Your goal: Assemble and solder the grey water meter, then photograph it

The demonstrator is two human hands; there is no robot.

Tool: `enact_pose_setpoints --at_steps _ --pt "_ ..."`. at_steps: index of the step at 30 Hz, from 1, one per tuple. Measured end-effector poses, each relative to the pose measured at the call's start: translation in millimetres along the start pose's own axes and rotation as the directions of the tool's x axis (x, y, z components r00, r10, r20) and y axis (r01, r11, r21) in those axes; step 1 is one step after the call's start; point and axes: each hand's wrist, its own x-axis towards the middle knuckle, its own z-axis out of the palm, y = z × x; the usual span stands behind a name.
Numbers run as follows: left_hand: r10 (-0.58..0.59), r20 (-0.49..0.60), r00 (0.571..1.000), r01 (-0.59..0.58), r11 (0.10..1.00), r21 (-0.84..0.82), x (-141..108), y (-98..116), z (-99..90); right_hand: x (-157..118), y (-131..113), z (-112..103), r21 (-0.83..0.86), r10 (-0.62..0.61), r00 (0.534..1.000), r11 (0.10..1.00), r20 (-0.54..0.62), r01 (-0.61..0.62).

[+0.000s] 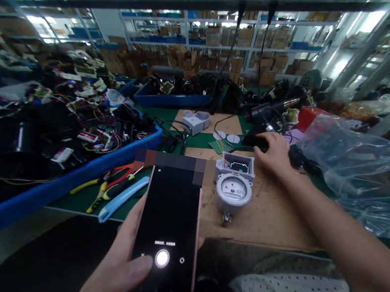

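A smartphone [172,212] is gripped in my left hand [121,264], its screen mostly dark with a round white shutter button, and my thumb rests on the lower screen. Beyond it, on the cardboard, stands a grey metal meter housing [232,193] with a round dial face. Its rectangular box [240,165] at the back is uncovered, showing a dark inside and thin wires that lead to a green circuit board [220,145]. My right hand [275,152] reaches behind the housing, thumb and fingers closed around a dark object [252,140] whose kind I cannot make out.
Left, a blue tray [101,162] overflows with wires and parts. Pliers [99,194] and a light-blue cutter [124,199] lie beside it. Another grey housing [196,122] and white discs [233,138] are farther back. Clear plastic bags [362,160] cover the right side.
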Motion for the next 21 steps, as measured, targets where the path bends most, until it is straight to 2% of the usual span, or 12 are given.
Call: enact_pose_setpoints --at_steps 3,5,8,9,11,13,15,21 --pt "-0.047 0.028 0.999 0.047 0.999 -0.02 6.0 -4.1 1.9 -37.9 -22.5 -5.9 0.269 0.064 0.997 0.96 0.047 -0.074" --pt "-0.061 0.055 0.997 0.063 0.997 -0.035 10.6 -5.4 5.3 -70.1 -44.0 -9.5 0.442 0.121 0.979 0.878 0.165 -0.183" --pt "-0.066 0.113 0.991 0.073 0.996 -0.06 17.6 -6.5 10.2 -113.6 -79.2 -11.8 0.589 0.133 0.894 0.709 0.428 -0.388" --pt "-0.064 0.133 0.989 0.073 0.995 -0.064 19.6 -6.8 11.4 -123.4 -89.0 -11.7 0.629 0.151 0.856 0.617 0.495 -0.473" --pt "-0.063 0.163 0.985 0.074 0.995 -0.063 22.8 -7.7 13.0 -134.5 -102.1 -11.3 0.665 0.186 0.809 0.482 0.558 -0.57" --pt "-0.069 0.174 0.982 0.079 0.995 -0.054 24.6 -9.1 13.8 -137.2 -105.7 -13.2 0.687 0.239 0.789 0.394 0.566 -0.611" --pt "-0.06 0.173 0.983 0.068 0.997 -0.043 25.8 -11.1 13.7 -138.2 -101.9 -19.5 0.7 0.293 0.779 0.343 0.555 -0.627" --pt "0.031 0.136 0.99 -0.031 1.0 -0.003 32.5 -18.5 13.2 -164.8 -86.2 -54.9 0.733 0.484 0.753 0.285 0.445 -0.617"
